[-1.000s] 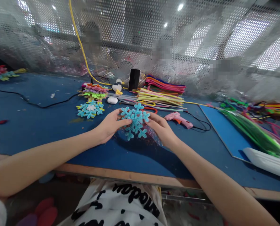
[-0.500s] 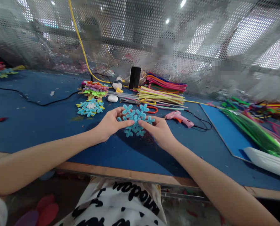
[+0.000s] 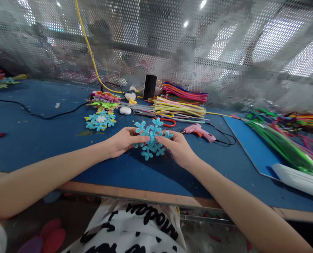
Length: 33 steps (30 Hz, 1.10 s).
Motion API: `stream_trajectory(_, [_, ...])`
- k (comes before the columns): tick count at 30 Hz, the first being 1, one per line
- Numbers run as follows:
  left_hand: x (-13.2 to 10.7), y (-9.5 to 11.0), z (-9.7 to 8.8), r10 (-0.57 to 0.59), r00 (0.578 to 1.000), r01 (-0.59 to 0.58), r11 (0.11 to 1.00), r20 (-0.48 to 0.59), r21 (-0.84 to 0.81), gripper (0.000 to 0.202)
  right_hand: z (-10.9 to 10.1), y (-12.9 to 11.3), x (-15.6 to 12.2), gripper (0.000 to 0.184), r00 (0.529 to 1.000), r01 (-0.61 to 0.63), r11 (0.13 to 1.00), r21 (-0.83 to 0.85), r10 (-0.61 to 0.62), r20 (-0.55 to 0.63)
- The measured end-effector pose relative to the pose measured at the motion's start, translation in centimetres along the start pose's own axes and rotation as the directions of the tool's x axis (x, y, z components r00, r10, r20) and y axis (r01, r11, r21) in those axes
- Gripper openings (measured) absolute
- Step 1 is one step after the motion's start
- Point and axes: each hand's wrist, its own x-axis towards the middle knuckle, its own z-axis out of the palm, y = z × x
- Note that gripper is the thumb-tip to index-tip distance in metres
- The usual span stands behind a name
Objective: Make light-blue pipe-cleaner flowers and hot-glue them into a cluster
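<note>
A light blue pipe-cleaner snowflake (image 3: 151, 138) with looped tips is held just above the blue table (image 3: 40, 140). My left hand (image 3: 121, 140) pinches its left side and my right hand (image 3: 176, 146) pinches its right side, thumbs meeting near its middle. Both hands are closed on it. The lower tips hang below my fingers.
A finished blue snowflake (image 3: 100, 120) and a stack of coloured ones (image 3: 106, 99) lie to the back left. Behind are a phone (image 3: 150, 86), bundles of pipe cleaners (image 3: 181, 103), a pink glue gun (image 3: 198, 130) and a white earbud case (image 3: 125, 110). Green pipe cleaners (image 3: 285, 147) lie right.
Both hands have turned the snowflake and brought their thumbs together at its middle. It sits a little lower and nearer the table than a second ago.
</note>
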Motion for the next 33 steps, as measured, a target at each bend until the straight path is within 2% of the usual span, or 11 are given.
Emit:
stream_trajectory(4, [-0.1, 0.1, 0.1, 0.009, 1.000, -0.008, 0.998, -0.017, 0.056, 0.037, 0.1, -0.1, -0.1, 0.035, 1.000, -0.003, 1.000, -0.023, 0.003, 0.003])
stream_trajectory(11, [0.2, -0.6, -0.3, 0.196, 0.979, -0.180, 0.955, -0.048, 0.237, 0.033, 0.4, -0.5, -0.4, 0.038, 1.000, 0.025, 0.997, -0.077, -0.026, -0.009])
stream_trajectory(16, [0.2, -0.9, -0.6, 0.244, 0.968, -0.206, 0.908, -0.061, 0.365, 0.035, 0.6, -0.7, -0.5, 0.040, 0.999, 0.041, 0.990, -0.132, -0.044, -0.020])
stream_trajectory(24, [0.1, -1.1, -0.6, 0.231, 0.973, -0.227, 0.942, 0.015, 0.249, 0.036, 0.5, -0.5, -0.3, 0.039, 0.997, 0.029, 0.997, -0.068, -0.034, -0.075])
stream_trajectory(33, [0.2, -1.1, -0.6, 0.257, 0.964, -0.228, 0.931, -0.069, 0.284, 0.031, 0.7, -0.7, -0.6, 0.038, 0.996, 0.069, 0.988, -0.137, -0.076, -0.046])
